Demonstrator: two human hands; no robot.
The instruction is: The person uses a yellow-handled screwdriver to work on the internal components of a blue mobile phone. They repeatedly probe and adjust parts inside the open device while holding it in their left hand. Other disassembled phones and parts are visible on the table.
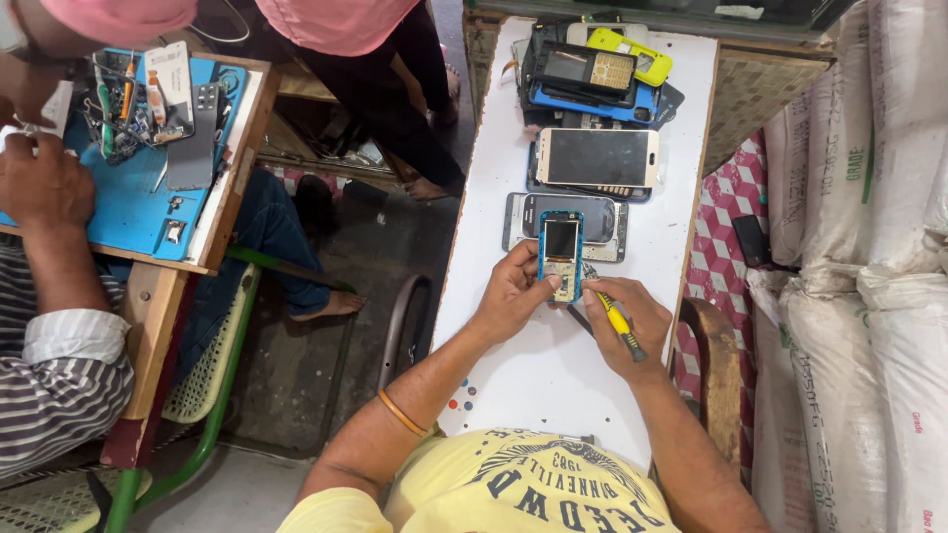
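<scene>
- Here, at far left, a co-worker's hand (41, 183) rests by one blue rubber work mat (128, 212) littered with small tools.
- The left hand (511, 294) curls closed round one small blue-framed keypad phone (561, 255), held just above the white tabletop (538, 370).
- The right hand (632, 321) grips one yellow-handled screwdriver (619, 323), touching the phone's lower edge.
- Behind lie roughly nine stacked flat phones (595, 158).

The small phone (561, 255) has a blue rim and a black screen. The screwdriver (620, 326) is yellow with a black grip. The tabletop (553, 375) is white. At the far end lie a yellow phone (632, 54) and a white-framed one (596, 157). On the left, the work mat (133, 202) is blue. The sleeve (54, 380) is striped grey and white. The cloth (726, 222) on the right is pink-and-white checked.
</scene>
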